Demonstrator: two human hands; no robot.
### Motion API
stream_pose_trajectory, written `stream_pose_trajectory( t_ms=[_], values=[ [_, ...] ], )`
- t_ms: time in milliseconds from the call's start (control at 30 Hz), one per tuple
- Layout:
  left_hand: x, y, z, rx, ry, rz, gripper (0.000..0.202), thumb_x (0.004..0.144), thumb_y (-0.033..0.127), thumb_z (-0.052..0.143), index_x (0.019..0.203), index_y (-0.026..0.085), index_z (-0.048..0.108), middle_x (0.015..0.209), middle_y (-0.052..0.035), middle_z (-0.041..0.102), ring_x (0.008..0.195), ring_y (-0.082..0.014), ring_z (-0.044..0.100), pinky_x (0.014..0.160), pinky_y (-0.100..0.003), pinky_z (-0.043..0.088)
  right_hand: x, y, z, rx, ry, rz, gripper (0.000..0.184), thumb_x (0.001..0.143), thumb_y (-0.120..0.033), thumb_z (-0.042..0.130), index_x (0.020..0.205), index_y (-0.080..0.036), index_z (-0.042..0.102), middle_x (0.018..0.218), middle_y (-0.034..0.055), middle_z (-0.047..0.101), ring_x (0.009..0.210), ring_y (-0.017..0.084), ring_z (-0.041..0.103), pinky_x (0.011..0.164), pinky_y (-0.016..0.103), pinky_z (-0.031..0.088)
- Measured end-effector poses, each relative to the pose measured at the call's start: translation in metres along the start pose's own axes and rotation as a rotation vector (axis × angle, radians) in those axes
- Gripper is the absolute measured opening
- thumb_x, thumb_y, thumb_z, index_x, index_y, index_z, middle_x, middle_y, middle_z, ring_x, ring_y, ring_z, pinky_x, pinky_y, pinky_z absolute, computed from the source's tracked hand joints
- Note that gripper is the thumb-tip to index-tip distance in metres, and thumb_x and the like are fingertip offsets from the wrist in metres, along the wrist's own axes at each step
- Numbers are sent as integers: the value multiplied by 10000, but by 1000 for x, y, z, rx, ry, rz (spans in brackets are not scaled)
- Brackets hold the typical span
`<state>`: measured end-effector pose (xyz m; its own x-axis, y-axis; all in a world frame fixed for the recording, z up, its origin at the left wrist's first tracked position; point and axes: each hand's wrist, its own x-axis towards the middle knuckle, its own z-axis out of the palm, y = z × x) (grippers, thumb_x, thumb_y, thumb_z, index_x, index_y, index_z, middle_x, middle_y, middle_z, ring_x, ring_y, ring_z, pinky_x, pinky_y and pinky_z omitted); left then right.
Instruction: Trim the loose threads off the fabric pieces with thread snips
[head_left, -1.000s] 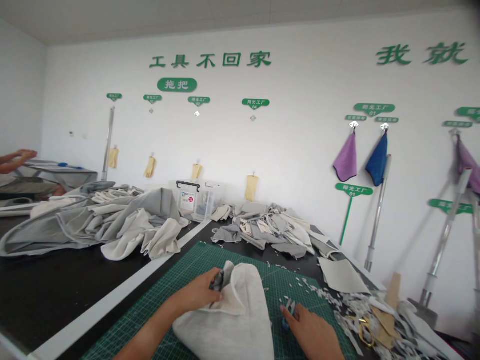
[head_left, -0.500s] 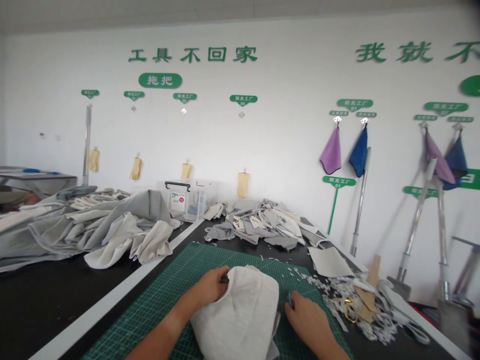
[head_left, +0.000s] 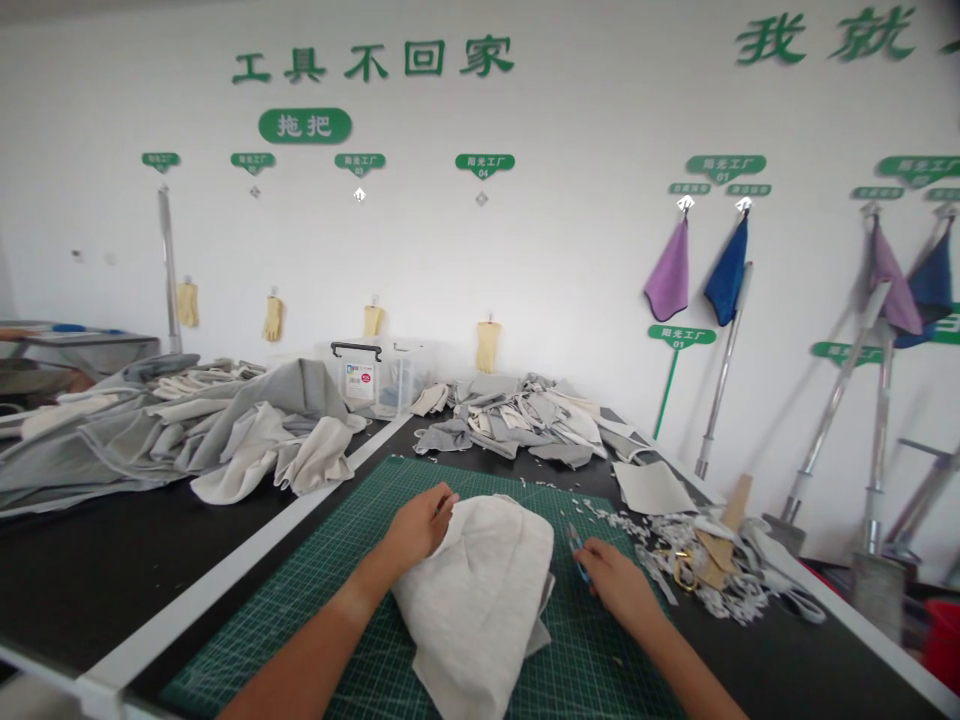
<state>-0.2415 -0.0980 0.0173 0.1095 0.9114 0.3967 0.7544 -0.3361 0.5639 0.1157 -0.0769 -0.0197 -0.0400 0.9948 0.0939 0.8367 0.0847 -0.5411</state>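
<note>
Gripping half-covered snips (head_left: pixel 576 546) with curled fingers of the right hand (head_left: pixel 611 575). Hard to tell whether pinching pale cloth (head_left: pixel 480 575) with half-hidden fingers of the left hand (head_left: pixel 418 527).

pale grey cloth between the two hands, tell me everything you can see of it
The pale grey cloth looks like soft woven fabric, bunched into a bulging, layered shape with a rounded top and faint creases down its front. A darker grey layer sticks out at its right side. It lies on the green cutting mat, narrowing towards the picture's bottom edge. The left hand is at its upper left edge; the grip itself is hidden. The right hand is apart from it.
</note>
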Motion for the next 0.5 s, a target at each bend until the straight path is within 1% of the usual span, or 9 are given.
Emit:
stream_pose_trajectory(
  t_ms=[67, 133, 200, 267, 333, 400, 467, 500],
  values=[
    [2, 1, 0, 6, 44, 4, 402, 1019, 447, 323, 853, 203, 595, 861, -60, 663, 809, -198, 592, 789, -288, 417, 0, 0, 0, 11, -8, -17, 385, 998, -438, 355, 753, -223, 560, 634, -7, 663, 653, 167, 637, 588, 250, 331],
    [3, 4, -1, -36, 69, -7, 490, 1020, 513, 296, 784, 198, 589, 800, -49, 647, 764, -193, 572, 762, -291, 412, 0, 1, 0, 5, -8, -42, 429, 1010, -457, 328, 727, -220, 548, 637, -8, 662, 657, 164, 636, 592, 247, 335],
    [3, 8, -3, -144, 82, -35, 574, 1012, 589, 266, 739, 192, 578, 753, -35, 631, 726, -183, 554, 721, -286, 414, 0, 2, 0, -3, -4, -58, 444, 1011, -467, 328, 715, -217, 545, 636, -10, 660, 664, 163, 635, 601, 246, 336],
    [1, 12, -5, -283, 110, -83, 634, 991, 656, 255, 750, 179, 597, 760, -38, 644, 739, -187, 565, 717, -290, 437, 0, 2, 0, -9, -4, -59, 432, 1006, -467, 345, 720, -216, 550, 631, -12, 661, 666, 163, 634, 604, 245, 332],
    [-1, 14, -8, -395, 144, -135, 651, 967, 690, 301, 850, 155, 655, 875, -68, 697, 848, -216, 609, 797, -308, 473, 0, 3, 0, -5, -13, -53, 416, 1003, -461, 354, 735, -217, 558, 628, -14, 663, 660, 163, 633, 599, 243, 328],
    [-3, 15, -12, -447, 149, -166, 627, 942, 685, 393, 1024, 139, 690, 1086, -104, 719, 1033, -253, 623, 921, -329, 477, 0, 3, 0, 5, -19, -40, 409, 1003, -451, 350, 743, -217, 562, 639, -9, 668, 645, 162, 629, 586, 240, 328],
    [-4, 15, -16, -432, 86, -140, 585, 918, 643, 488, 1172, 152, 679, 1254, -112, 685, 1173, -273, 595, 1006, -343, 457, 1, 2, 0, 13, -11, -24, 403, 1002, -437, 344, 741, -217, 558, 663, -1, 678, 633, 159, 623, 582, 236, 338],
    [-3, 14, -17, -402, 38, -118, 564, 906, 613, 527, 1212, 162, 673, 1287, -109, 675, 1202, -278, 590, 1027, -350, 450, 1, 2, 0, 16, -5, -20, 403, 1002, -430, 339, 735, -217, 553, 675, 2, 682, 628, 156, 621, 585, 235, 346]
  ],
)
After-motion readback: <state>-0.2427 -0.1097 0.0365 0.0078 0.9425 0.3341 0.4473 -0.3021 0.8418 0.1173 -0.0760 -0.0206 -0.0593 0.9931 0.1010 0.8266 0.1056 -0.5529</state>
